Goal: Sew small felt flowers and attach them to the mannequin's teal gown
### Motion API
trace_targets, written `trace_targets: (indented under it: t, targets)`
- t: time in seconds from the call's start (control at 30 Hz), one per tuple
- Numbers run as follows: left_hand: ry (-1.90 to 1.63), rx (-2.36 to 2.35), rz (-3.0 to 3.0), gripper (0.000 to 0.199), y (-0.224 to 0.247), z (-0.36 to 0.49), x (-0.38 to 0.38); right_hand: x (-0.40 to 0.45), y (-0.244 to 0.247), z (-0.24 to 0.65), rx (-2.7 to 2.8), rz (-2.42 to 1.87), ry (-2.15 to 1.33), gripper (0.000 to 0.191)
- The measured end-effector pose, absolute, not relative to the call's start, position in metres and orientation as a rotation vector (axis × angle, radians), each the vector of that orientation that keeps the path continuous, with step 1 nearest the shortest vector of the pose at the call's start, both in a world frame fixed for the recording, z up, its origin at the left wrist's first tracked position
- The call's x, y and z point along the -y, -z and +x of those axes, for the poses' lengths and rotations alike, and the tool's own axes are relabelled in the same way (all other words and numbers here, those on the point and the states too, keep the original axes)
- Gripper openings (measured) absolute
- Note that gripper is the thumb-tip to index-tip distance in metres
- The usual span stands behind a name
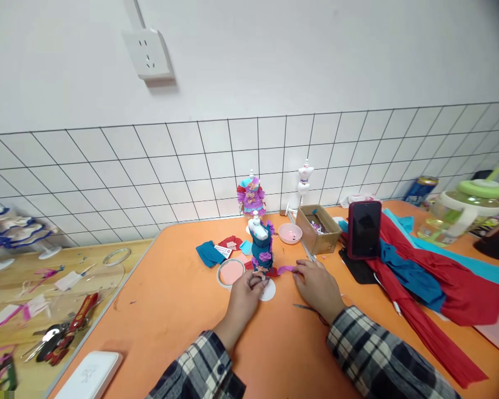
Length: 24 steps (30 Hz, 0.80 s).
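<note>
A miniature dress form (256,230) with a white bust stands upright on a round white base (268,290). It wears a dark teal dress (260,248) with purple ruffles and flowers. My left hand (245,297) is closed at the dress's lower edge, its fingertips pinching there; exactly what lies between them is partly hidden. To the right, my right hand (317,284) pinches the end of a purple fabric strip (285,270), which runs toward the dress's hem. Below that hand lies a thin dark tool (303,307), perhaps tweezers. Left of the form is a roll of tape (219,275).
Behind stand a purple-dressed form (251,197) and a bare white form (305,180). A pink bowl (290,233), cardboard box (318,239) and upright phone (364,230) sit rightward. Red fabric (461,288) and a pitcher (457,213) lie farther right; keys (50,335) are left.
</note>
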<state>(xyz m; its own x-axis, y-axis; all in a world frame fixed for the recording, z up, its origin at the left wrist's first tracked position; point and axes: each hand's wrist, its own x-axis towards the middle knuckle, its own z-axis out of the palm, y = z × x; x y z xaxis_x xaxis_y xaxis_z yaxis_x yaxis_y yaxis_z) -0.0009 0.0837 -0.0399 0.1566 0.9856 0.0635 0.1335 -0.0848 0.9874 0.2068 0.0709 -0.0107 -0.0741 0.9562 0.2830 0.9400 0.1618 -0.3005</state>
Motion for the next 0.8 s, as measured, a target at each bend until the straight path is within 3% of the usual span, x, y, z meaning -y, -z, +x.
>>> trace_targets:
  t: [0.37,0.5,0.8]
  targets:
    - [-0.967,-1.404,2.119,0.020,0.023,-0.004,-0.074,-0.068,0.007,0.196,2.271,-1.659,-0.028,0.027]
    - [-0.926,-1.542,2.166,0.012,0.021,-0.001,-0.072,-0.072,0.013,0.195,2.231,-1.804,-0.070,0.030]
    - [-0.764,-1.713,2.211,0.019,0.019,0.005,-0.077,-0.059,0.005,0.197,2.171,-1.809,-0.049,0.025]
